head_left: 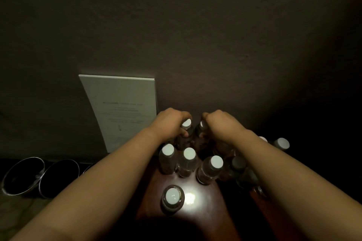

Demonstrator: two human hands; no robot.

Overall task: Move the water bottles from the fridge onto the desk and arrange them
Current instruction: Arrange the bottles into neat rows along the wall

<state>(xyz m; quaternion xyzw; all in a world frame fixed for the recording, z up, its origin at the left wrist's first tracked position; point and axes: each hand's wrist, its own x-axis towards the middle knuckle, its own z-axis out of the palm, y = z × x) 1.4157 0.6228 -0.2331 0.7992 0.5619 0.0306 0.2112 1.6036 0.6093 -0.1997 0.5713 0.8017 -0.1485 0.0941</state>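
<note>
Left hand [172, 123] and right hand [219, 123], each grip grasping a water bottle by the neck, stand them behind the capped bottles [189, 162] already clustered on the bench [195, 211]; arranging appears well advanced.

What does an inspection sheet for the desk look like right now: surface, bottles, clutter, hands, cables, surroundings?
Surface: dark brown glossy wooden desk, with a bright light glare.
Job's things: clear plastic water bottles with white caps, upright and clustered; one white-capped bottle stands apart, nearest the camera.
Clutter: nothing seen.
Grippers: left hand grips the far left bottle; right hand grips the far right bottle.
Cables: nothing seen.
Surroundings: dark wall; white printed card leaning against it; two black metal bowls at left.
</note>
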